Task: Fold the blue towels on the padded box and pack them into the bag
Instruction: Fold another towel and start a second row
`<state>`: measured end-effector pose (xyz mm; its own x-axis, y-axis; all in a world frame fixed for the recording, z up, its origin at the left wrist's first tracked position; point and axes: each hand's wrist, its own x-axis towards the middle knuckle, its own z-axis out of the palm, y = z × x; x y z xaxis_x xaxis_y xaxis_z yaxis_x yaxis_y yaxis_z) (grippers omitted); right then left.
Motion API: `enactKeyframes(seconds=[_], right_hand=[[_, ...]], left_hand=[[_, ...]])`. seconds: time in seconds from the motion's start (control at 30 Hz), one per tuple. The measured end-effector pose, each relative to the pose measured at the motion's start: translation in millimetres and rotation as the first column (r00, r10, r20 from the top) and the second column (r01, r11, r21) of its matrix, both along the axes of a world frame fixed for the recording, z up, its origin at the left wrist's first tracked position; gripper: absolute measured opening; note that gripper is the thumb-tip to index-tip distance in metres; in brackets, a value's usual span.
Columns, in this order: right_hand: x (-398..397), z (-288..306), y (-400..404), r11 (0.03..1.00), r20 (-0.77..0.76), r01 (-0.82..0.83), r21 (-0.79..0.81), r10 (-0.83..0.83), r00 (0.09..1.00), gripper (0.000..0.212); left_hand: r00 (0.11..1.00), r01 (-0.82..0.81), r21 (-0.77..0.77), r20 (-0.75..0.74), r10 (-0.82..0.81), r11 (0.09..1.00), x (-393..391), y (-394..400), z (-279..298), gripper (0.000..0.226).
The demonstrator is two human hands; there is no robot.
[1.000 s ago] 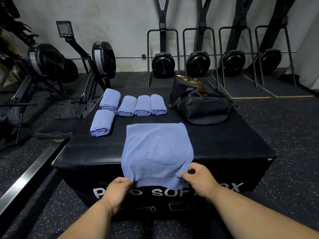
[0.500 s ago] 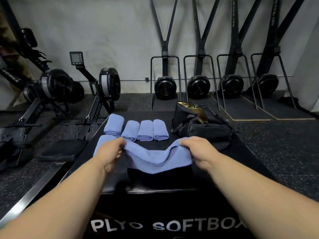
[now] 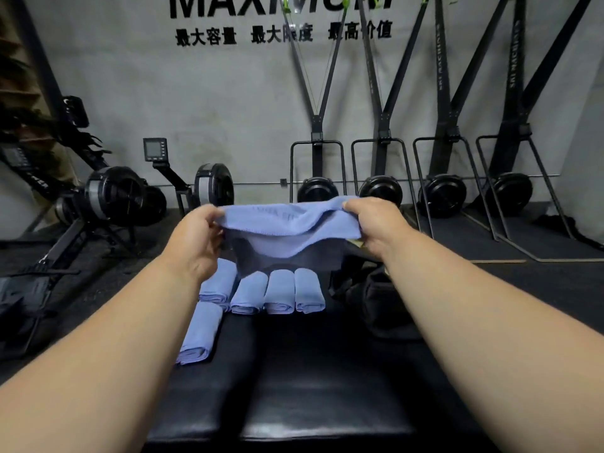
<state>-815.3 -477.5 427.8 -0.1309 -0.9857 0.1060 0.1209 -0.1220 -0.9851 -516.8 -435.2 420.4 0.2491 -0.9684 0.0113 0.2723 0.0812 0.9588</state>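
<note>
Black vinyl covers the padded box [image 3: 313, 387], which fills the lower middle of the head view; both bare forearms reach out over its near edge. Toward its far right corner sits the dark bag [image 3: 376, 308], mostly hidden behind the right forearm, so whether its mouth is open cannot be told. Held up in the air above the far edge of the box is a blue towel [image 3: 287, 230], stretched sideways between the two hands and sagging in the middle, with faint lettering near its top hem. The left hand [image 3: 196, 243] grips the towel's left end, its fingers [image 3: 212, 220] curled and pinching the cloth against the thumb. The right hand [image 3: 376, 223] grips the right end the same way, fingers bunched over the hem. Below the raised towel, a row of four folded towels [image 3: 277, 294] lies side by side near the far edge, touching one another. One more folded towel [image 3: 199, 335] lies just in front of the row's left end, along the left edge of the box.
</note>
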Motion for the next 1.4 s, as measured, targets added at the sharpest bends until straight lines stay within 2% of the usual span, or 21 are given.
enactKeyframes(seconds=[0.03, 0.1, 0.17, 0.2, 0.23, 0.27, 0.3, 0.37, 0.43, 0.47, 0.53, 0.6, 0.63, 0.7, 0.77, 0.8, 0.87, 1.0, 1.2, 1.33, 1.4], right_hand=[[-3, -23, 7, 0.999, -0.033, 0.007, 0.032, -0.006, 0.999, 0.022], [-7, -81, 28, 0.987, -0.092, 0.009, 0.163, 0.006, 0.996, 0.010], [-9, -149, 54, 0.946, -0.153, 0.027, 0.324, 0.024, 0.988, 0.011], [-11, -182, 66, 0.927, -0.217, 0.061, 0.370, 0.022, 0.976, 0.013], [-13, -206, 78, 0.912, -0.298, 0.095, 0.399, 0.031, 0.954, 0.013], [-15, -226, 88, 0.907, -0.374, 0.109, 0.406, 0.056, 0.926, 0.017], [-15, -240, 95, 0.912, -0.440, 0.109, 0.396, 0.084, 0.894, 0.023], [-16, -251, 103, 0.929, -0.487, 0.118, 0.352, 0.074, 0.870, 0.028], [-16, -247, 104, 0.942, -0.438, 0.113, 0.315, 0.039, 0.898, 0.030], [-15, -240, 103, 0.947, -0.388, 0.099, 0.307, 0.030, 0.921, 0.029], [-14, -225, 102, 0.942, -0.247, 0.059, 0.332, 0.026, 0.969, 0.022], [-11, -222, 104, 0.927, -0.192, 0.042, 0.374, 0.033, 0.981, 0.016], [-11, -227, 108, 0.919, -0.241, 0.052, 0.391, 0.048, 0.969, 0.016], [-12, -243, 119, 0.915, -0.456, 0.091, 0.393, 0.107, 0.884, 0.020], [-15, -253, 128, 0.922, -0.615, 0.129, 0.364, 0.135, 0.777, 0.025], [-16, -255, 129, 0.932, -0.651, 0.133, 0.337, 0.128, 0.749, 0.025], [-18, -257, 131, 0.941, -0.683, 0.131, 0.313, 0.127, 0.720, 0.022], [-17, -260, 135, 0.936, -0.712, 0.148, 0.321, 0.135, 0.689, 0.027], [-18, -262, 130, 0.921, -0.705, 0.227, 0.316, 0.067, 0.706, 0.038], [-21, -266, 129, 0.915, -0.655, 0.274, 0.295, -0.015, 0.755, 0.043], [-19, -265, 130, 0.913, -0.695, 0.272, 0.305, 0.018, 0.719, 0.035]], left_hand=[[0.999, -0.011, 0.047, 0.034, 0.010, 0.999, 3, 6, -25, 0.009], [0.988, -0.075, 0.187, 0.145, 0.048, 0.979, 8, 24, -85, 0.020], [0.924, -0.187, 0.294, 0.376, 0.066, 0.937, 10, 46, -139, 0.015], [0.821, -0.226, 0.319, 0.571, 0.004, 0.921, 11, 58, -164, 0.012], [0.656, -0.256, 0.332, 0.750, -0.089, 0.908, 12, 66, -190, 0.016], [0.545, -0.303, 0.341, 0.828, -0.132, 0.890, 12, 74, -210, 0.023], [0.500, -0.315, 0.310, 0.857, -0.121, 0.897, 14, 80, -226, 0.029], [0.476, -0.336, 0.347, 0.865, -0.160, 0.876, 17, 87, -238, 0.032], [0.557, -0.318, 0.356, 0.820, -0.131, 0.879, 20, 89, -231, 0.027], [0.628, -0.328, 0.342, 0.775, -0.067, 0.880, 20, 87, -225, 0.027], [0.703, -0.336, 0.358, 0.711, -0.021, 0.871, 17, 91, -211, 0.030], [0.770, -0.260, 0.418, 0.633, -0.074, 0.871, 13, 97, -205, 0.024], [0.773, -0.239, 0.448, 0.624, -0.111, 0.861, 12, 101, -209, 0.020], [0.737, -0.253, 0.459, 0.662, -0.139, 0.852, 12, 112, -222, 0.024], [0.685, -0.304, 0.418, 0.721, -0.109, 0.856, 15, 122, -237, 0.033], [0.692, -0.319, 0.398, 0.718, -0.075, 0.860, 17, 123, -243, 0.030], [0.730, -0.336, 0.378, 0.683, -0.015, 0.863, 15, 127, -249, 0.019], [0.738, -0.325, 0.364, 0.674, -0.006, 0.873, 6, 129, -252, 0.012], [0.763, -0.320, 0.296, 0.643, 0.060, 0.900, 6, 134, -257, 0.034], [0.801, -0.347, 0.280, 0.585, 0.127, 0.895, 9, 136, -261, 0.029], [0.792, -0.347, 0.287, 0.599, 0.115, 0.893, 8, 136, -259, 0.025]])
